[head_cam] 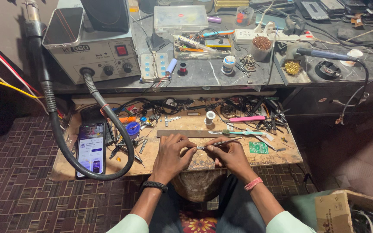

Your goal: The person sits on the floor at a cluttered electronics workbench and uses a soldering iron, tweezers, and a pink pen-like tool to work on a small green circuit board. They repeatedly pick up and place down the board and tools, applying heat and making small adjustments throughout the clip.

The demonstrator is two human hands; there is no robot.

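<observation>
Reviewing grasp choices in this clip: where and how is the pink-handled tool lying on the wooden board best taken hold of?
Grip the pink-handled tool around the middle of its pink handle, coming down from above with fingers across its width. It lies flat and roughly left to right on the wooden board, so its long sides are open. Its right end runs into a tangle of black cables and small tools, so that end looks poorer to approach.

Both forearms stretched forward from near, converging toward the middle. Left hand point(172, 152) palm down, fingers curled, fingertips pinched together at its right edge. Right hand point(229, 154) just beside it, knuckles up, thumb and forefinger closed in a fine pinch. Fingertips of both nearly meeting. Wrists bent slightly inward.
</observation>
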